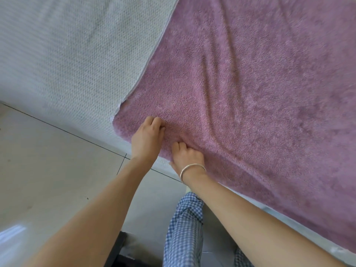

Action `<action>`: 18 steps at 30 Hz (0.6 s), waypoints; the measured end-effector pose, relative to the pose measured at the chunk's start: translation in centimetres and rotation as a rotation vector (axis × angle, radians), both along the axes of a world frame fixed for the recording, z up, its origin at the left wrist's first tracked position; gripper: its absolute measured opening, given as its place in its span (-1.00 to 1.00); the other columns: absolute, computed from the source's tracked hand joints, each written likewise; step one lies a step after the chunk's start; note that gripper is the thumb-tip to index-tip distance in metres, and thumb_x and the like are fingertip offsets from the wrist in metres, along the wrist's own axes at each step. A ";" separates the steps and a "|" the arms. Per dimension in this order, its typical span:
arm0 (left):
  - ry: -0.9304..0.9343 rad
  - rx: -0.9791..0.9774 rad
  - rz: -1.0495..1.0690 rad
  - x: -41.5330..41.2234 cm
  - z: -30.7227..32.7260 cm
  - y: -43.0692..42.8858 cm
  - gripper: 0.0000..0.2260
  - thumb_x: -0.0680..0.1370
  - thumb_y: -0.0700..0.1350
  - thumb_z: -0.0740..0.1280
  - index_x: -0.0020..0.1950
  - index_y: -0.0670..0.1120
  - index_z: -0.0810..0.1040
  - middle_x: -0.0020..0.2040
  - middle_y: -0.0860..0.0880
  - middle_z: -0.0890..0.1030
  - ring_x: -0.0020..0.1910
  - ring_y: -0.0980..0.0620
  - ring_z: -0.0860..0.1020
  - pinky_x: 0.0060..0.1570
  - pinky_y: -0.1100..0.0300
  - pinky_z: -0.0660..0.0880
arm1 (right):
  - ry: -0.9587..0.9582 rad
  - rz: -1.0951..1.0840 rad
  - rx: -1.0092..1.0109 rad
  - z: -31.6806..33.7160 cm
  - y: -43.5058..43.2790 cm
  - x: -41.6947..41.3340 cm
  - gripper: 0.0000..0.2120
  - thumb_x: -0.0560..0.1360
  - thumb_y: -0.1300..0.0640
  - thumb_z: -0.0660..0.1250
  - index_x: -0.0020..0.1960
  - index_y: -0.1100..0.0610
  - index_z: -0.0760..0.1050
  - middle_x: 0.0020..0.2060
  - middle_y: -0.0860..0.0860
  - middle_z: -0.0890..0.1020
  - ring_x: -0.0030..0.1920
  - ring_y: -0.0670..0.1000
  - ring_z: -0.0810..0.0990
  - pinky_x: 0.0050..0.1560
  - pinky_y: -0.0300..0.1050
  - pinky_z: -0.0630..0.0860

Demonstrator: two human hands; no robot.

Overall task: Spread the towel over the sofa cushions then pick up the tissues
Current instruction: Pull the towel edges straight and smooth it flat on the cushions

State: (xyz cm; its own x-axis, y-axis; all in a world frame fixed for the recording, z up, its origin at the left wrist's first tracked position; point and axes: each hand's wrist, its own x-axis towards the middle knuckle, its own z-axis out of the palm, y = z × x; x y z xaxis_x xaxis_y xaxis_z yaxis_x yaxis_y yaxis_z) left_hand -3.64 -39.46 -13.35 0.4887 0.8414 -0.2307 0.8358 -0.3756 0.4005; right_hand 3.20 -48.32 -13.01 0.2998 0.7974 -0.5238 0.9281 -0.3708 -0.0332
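A large mauve-pink towel point(250, 83) lies spread over the pale grey textured sofa cushion point(67, 60), with soft wrinkles running toward its near corner. My left hand point(147, 138) presses on the towel close to that corner, fingers curled into the pile. My right hand point(187, 157), with a silver bangle on the wrist, grips the towel's front edge just beside it, thumb under the edge. The two hands are almost touching. No tissues are in view.
Pale floor tiles point(48, 160) with dark grout lines fill the lower left. My leg in blue checked trousers point(185, 228) stands by the sofa's front edge. A dark object point(115, 249) sits at the bottom of the frame.
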 end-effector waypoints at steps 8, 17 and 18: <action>-0.056 -0.027 0.489 -2.1 -0.2 2.0 -0.80 0.55 -0.14 0.25 0.11 -0.22 0.42 0.19 -0.18 0.40 -0.03 -0.18 0.51 -0.18 0.13 0.30 | 0.199 0.073 -0.014 -0.9 0.0 -0.1 -0.72 0.51 0.35 0.10 0.21 0.23 0.34 0.13 0.15 0.54 0.07 0.20 0.62 -0.07 0.08 0.55; -0.240 -0.150 0.883 -3.2 -0.8 3.3 -0.65 0.52 -0.13 0.31 0.27 -0.18 0.36 0.22 -0.14 0.44 0.12 -0.10 0.49 0.06 0.13 0.36 | 0.258 0.052 -0.038 -0.8 0.3 -0.7 -0.78 0.55 0.24 0.16 0.20 0.21 0.32 0.15 0.14 0.54 0.10 0.22 0.60 -0.02 0.07 0.54; -0.247 -0.158 0.883 -3.5 -0.9 3.5 -0.69 0.53 -0.13 0.31 0.23 -0.19 0.39 0.14 -0.13 0.49 0.09 -0.11 0.50 0.02 0.14 0.36 | 0.257 0.049 -0.041 -0.8 0.3 -0.8 -0.78 0.55 0.23 0.16 0.19 0.21 0.31 0.15 0.14 0.54 0.10 0.22 0.60 -0.02 0.07 0.54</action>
